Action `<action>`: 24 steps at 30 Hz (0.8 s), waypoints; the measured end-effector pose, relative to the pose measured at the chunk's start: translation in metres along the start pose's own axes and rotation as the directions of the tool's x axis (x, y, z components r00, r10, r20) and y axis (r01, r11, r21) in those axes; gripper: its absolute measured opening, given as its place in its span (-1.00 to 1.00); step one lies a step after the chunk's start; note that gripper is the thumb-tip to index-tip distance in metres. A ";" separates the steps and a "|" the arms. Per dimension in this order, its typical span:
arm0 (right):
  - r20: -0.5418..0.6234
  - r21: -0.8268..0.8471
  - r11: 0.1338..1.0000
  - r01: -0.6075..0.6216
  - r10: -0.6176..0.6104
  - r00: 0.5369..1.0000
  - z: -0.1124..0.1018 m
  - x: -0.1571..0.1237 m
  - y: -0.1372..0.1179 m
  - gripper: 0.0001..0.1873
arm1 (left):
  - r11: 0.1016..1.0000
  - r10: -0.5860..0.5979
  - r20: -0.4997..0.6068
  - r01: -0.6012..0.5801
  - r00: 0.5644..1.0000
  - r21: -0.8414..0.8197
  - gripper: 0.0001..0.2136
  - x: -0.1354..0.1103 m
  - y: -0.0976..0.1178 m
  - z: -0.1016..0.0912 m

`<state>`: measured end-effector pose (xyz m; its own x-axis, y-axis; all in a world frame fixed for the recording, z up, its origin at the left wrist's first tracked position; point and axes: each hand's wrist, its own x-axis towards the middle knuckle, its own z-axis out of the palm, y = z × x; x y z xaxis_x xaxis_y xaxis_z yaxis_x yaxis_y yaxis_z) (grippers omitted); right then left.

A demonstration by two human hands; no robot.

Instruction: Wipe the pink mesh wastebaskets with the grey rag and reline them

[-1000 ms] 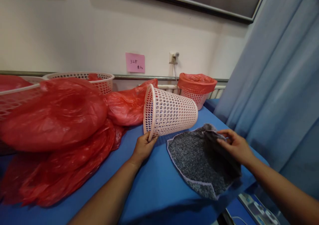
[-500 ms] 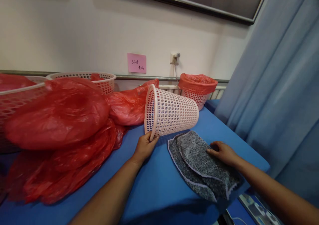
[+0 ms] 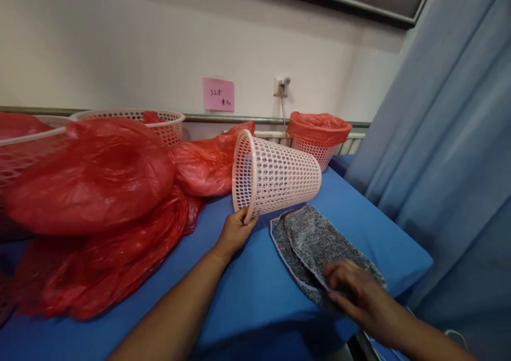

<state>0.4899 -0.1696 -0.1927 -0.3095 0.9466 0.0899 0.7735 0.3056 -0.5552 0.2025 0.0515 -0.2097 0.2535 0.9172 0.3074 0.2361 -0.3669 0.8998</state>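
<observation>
My left hand (image 3: 235, 232) grips the rim of a pale pink perforated plastic basket (image 3: 285, 175), which lies on its side with its mouth to the left. Thumb and fingers pinch the lower edge of that rim. To the right, a folded grey cloth (image 3: 315, 236) with pale stitched edging lies on the blue-covered surface (image 3: 243, 292). My right hand (image 3: 355, 292), slightly blurred, has its fingers curled closed at the near edge of the cloth, holding it there. Part of that edge is hidden behind the hand.
Crumpled red plastic bags (image 3: 104, 185) cover the left side. Behind them stands a wide pink basket (image 3: 171, 129). Another basket, lined with a red bag (image 3: 319, 129), is by the wall rail. A blue curtain (image 3: 451, 137) hangs at the right.
My right hand has moved left and toward me, from the cloth's right side to its near edge, which is now folded up. My left hand keeps hold of the basket.
</observation>
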 end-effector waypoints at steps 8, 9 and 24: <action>-0.155 -0.336 0.938 0.082 -0.141 0.978 0.045 -0.037 0.044 -0.35 | 0.999 0.014 -0.034 -0.015 0.999 -0.035 -0.65 -0.001 -0.002 -0.001; -0.140 -0.346 0.930 0.127 -0.184 0.973 0.041 -0.039 0.051 -0.43 | 0.999 0.016 -0.046 -0.018 0.999 -0.044 -0.64 0.000 -0.002 -0.001; -0.415 -0.703 0.698 0.135 -0.557 0.719 -0.047 0.134 0.020 -0.72 | 0.994 0.034 -0.119 -0.045 0.992 -0.095 -0.62 -0.003 0.000 -0.002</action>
<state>0.4897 -0.0320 -0.1531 -0.4243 0.5532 0.7169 0.8870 0.4132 0.2061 0.2001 0.0488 -0.2097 0.1476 0.9162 0.3725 0.1343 -0.3917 0.9102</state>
